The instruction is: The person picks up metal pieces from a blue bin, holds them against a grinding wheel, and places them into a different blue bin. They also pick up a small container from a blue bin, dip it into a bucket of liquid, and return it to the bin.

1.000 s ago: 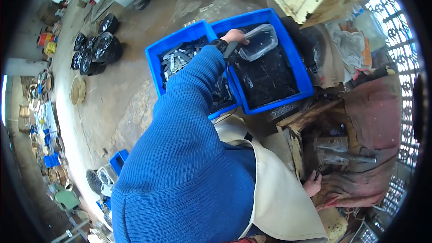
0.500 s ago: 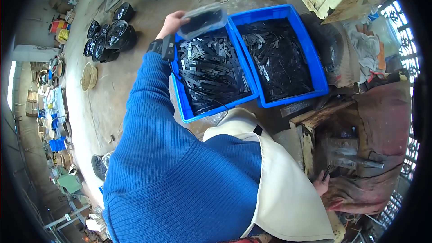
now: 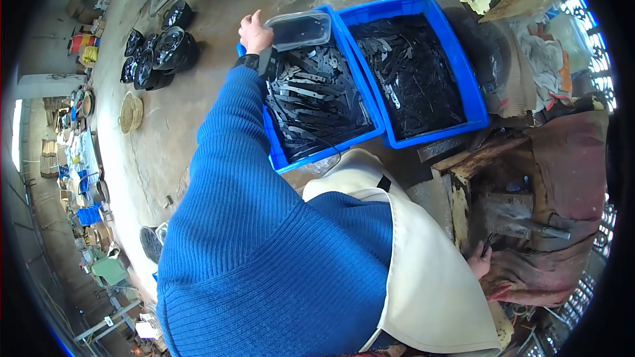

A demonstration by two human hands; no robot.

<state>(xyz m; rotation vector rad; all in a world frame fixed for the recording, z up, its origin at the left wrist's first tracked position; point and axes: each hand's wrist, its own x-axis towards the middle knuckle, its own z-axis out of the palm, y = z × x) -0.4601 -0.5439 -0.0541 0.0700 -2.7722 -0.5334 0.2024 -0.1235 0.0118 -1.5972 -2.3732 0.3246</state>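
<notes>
At the far end of the left blue bin (image 3: pixel 327 157) sits a clear rectangular plastic tub (image 3: pixel 301 33), lying over the flat dark metal strips (image 3: pixel 307 89) that fill the bin. My left hand (image 3: pixel 254 33) is beside the tub's left edge, its fingers apart and raised with nothing held. Far to the right, by the cloth-draped bench, my right hand (image 3: pixel 481 262) is closed around a thin dark tool (image 3: pixel 489 244). Its exact kind is too small to make out, and my apron hides part of that arm.
A second blue bin (image 3: pixel 479 102) of dark pieces adjoins on the right. Beyond it stands a worn wooden-framed workstation (image 3: pixel 456 208) with reddish cloth (image 3: pixel 572 178). Several black bag-lined buckets (image 3: pixel 175 49) and a wicker basket (image 3: pixel 131 112) are on the floor to the left.
The tub, held by my left hand and blurred by motion before, now rests at the bin's far end. My left hand has let go of it. The right hand keeps its grip.
</notes>
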